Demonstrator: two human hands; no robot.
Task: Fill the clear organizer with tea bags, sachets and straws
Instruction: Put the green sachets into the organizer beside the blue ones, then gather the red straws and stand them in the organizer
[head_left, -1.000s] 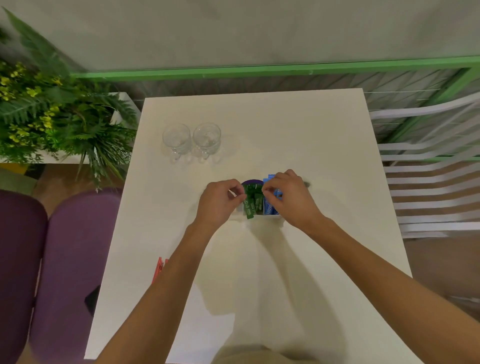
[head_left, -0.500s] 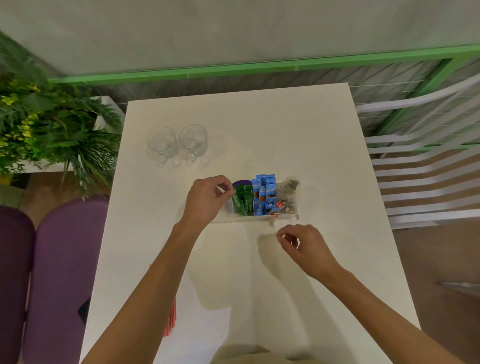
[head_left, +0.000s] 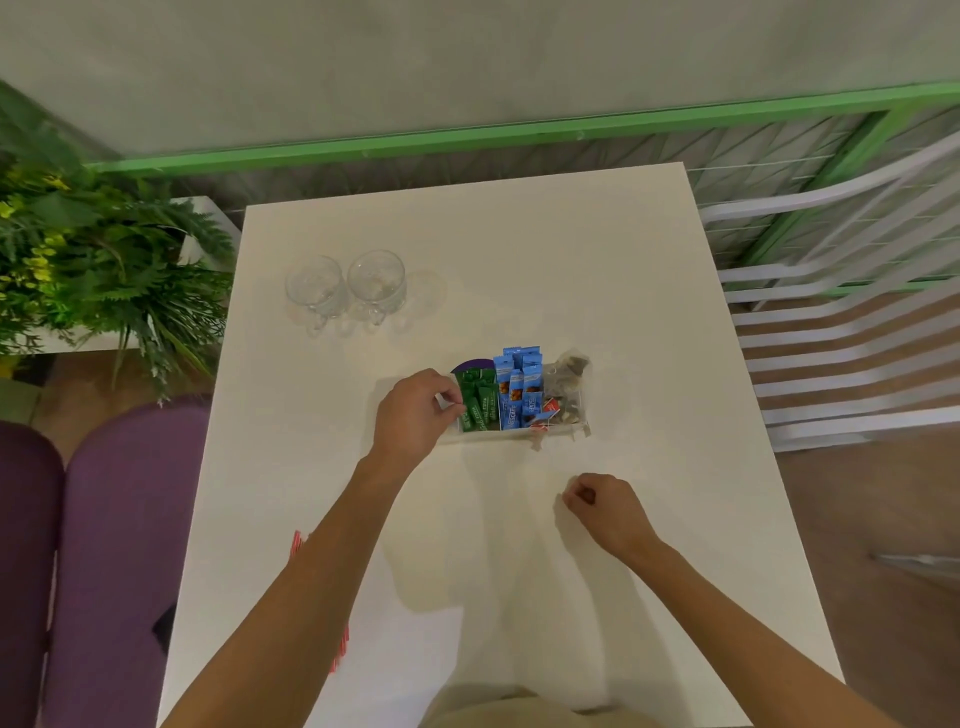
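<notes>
organizer (head_left: 483, 435): middle of table (head_left: 519, 249), holding green sachets (head_left: 480, 408), blue sachets (head_left: 519, 389), tea bags (head_left: 569, 384) side by side
left hand (head_left: 415, 410): fingers curled, pinching left end of organizer
right hand (head_left: 608, 512): loose fist over table, nothing visible inside

On the table (head_left: 519, 234) the organizer (head_left: 498, 434) stands mid-table, with sachets (head_left: 519, 395) in its left and middle compartments, tea bags (head_left: 569, 384) in its right, and two glass cups (head_left: 375, 280) behind-left.
</notes>
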